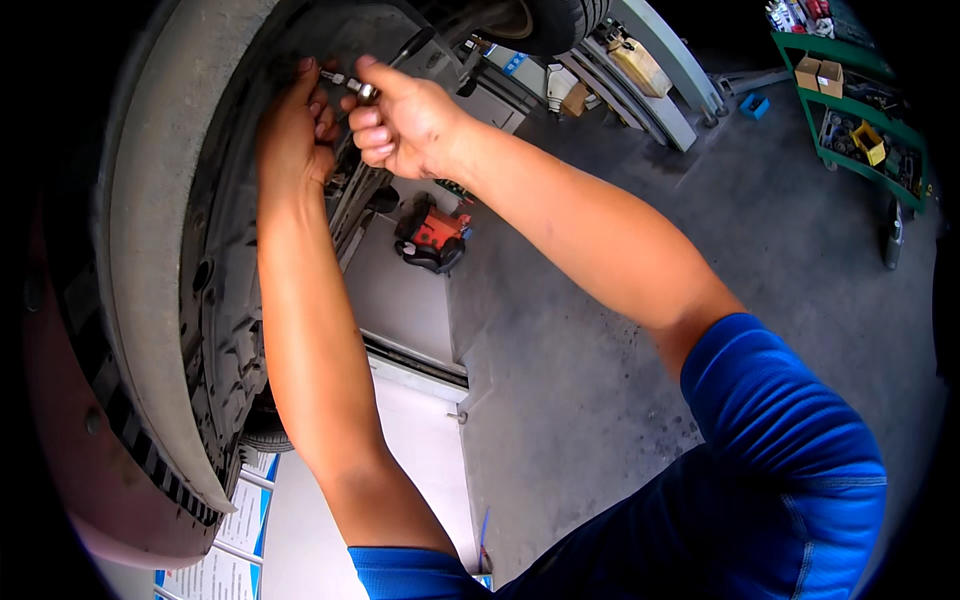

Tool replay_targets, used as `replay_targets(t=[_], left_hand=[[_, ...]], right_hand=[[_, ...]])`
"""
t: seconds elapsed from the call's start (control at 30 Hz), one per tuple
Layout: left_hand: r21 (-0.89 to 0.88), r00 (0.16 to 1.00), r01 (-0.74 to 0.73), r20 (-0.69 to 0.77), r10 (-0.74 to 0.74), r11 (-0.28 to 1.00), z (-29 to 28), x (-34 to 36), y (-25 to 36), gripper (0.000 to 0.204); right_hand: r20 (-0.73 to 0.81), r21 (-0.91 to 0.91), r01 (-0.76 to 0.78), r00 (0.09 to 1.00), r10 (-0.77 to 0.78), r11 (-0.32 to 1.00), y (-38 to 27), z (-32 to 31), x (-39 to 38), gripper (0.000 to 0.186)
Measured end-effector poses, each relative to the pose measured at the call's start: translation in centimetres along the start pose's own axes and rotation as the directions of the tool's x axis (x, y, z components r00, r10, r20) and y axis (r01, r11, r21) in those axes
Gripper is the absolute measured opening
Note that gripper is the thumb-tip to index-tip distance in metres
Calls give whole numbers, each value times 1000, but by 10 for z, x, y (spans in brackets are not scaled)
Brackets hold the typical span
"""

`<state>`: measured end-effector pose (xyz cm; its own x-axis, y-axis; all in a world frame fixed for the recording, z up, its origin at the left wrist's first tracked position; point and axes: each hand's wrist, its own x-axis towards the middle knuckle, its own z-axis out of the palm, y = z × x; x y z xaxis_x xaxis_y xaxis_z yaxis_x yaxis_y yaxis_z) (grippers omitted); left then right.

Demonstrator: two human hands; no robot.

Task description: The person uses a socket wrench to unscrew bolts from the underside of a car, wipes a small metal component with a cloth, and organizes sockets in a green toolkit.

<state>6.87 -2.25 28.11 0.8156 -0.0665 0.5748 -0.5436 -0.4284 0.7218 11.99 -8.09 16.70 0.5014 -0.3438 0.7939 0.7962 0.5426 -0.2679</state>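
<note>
My right hand (410, 125) is closed around the head of a ratchet wrench (368, 94), thumb on top. The wrench's dark handle points up and to the right, and a short metal socket piece (343, 80) sticks out leftward from its head. Raised against the car's dark underbody panel (225, 300), my left hand (295, 130) has its fingers curled, with the fingertips at the end of the socket piece. What those fingertips pinch, if anything, is hidden. The pale curved bumper edge (150, 250) runs down left of my left arm.
A tyre (565, 25) hangs at the top. Behind it stands a grey lift post (665, 60). A red-and-black machine (435, 235) sits on the floor below my right forearm. At the far right are a green tool cart (850, 95) and a small blue box (754, 106).
</note>
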Motion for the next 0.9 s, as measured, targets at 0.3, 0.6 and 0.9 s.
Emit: replay_targets(t=[0.3,0.6,0.9], left_hand=[[12,994,-61,-87,62,998,12,-5,3,23],[143,954,-105,-264,140,984,21,-5,3,27],[155,982,-113,-132,134,981,11,-2,1,21]], right_hand=[[-4,-59,94,995,-95,994,-7,1,-2,38],[-62,-284,201,972,-227,938,-3,0,-3,32],[194,302,-144,977,87,942,3,-4,6,34]])
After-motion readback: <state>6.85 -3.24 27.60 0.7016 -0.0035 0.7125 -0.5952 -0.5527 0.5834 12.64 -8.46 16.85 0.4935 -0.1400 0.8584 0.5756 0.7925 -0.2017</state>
